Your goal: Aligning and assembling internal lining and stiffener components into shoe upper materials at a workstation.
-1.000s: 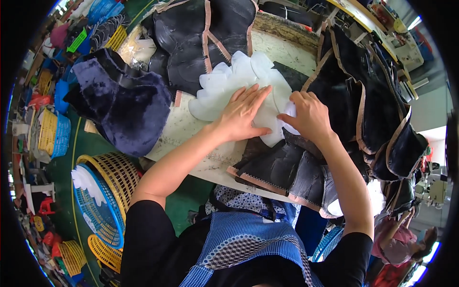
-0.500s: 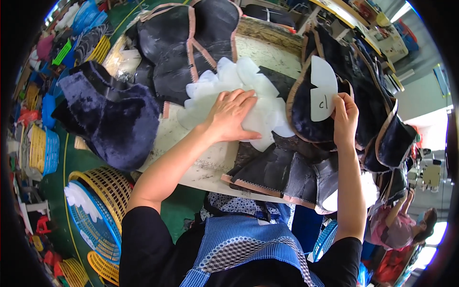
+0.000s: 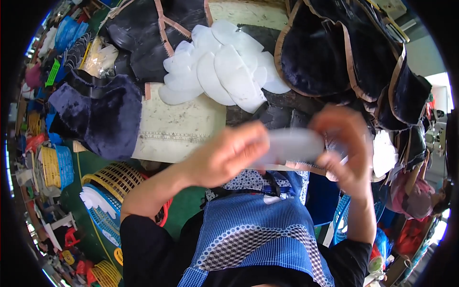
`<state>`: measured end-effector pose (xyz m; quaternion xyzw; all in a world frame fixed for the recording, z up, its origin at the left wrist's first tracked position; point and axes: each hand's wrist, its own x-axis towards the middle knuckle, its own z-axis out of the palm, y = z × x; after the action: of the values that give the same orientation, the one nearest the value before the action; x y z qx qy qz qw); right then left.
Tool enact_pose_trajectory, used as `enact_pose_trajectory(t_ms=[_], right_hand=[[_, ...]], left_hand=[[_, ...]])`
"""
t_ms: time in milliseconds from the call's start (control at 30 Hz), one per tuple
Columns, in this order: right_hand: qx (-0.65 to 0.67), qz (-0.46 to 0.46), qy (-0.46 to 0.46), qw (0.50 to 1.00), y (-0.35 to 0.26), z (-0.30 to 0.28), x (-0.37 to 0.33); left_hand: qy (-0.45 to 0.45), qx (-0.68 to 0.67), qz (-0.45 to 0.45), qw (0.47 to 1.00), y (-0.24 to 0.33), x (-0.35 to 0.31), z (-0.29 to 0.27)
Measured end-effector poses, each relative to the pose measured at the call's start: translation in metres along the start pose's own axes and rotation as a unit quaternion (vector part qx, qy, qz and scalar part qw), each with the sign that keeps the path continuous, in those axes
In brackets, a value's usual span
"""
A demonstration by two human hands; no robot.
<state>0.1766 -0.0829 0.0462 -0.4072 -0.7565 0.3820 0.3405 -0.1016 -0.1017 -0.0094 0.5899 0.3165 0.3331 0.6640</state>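
Right now, in the head view, you hold one pale translucent insert piece (image 3: 294,146) between both hands, raised just in front of the fan of white insert pieces (image 3: 224,71) that lies on the worktable (image 3: 177,126). Your left hand (image 3: 229,153) is closed on the piece's left end and your right hand (image 3: 346,143) on its right end; both are blurred, so I cannot tell the exact finger placement. The piece's long axis runs left to right, nearly level, one end toward each hand. To handle it well, I judge you should pinch only the ends and keep it flat rather than bowed. Left of the fan sits a dark blue fuzzy upper (image 3: 100,117); right of it, a stack of black fabric uppers (image 3: 344,52) with tan edging.
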Motion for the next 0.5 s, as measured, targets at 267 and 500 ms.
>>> enact_pose_trajectory(t_ms=[267,500], right_hand=[[0.107,0.227,-0.096,0.963,0.039,0.003,-0.057],[-0.052,0.267,-0.073,0.96,0.08,0.009,-0.027]], left_hand=[[-0.009,-0.04,-0.161,0.986,-0.012,0.005,0.015],[0.038,0.163,-0.207,0.964,-0.036,0.045,-0.003]])
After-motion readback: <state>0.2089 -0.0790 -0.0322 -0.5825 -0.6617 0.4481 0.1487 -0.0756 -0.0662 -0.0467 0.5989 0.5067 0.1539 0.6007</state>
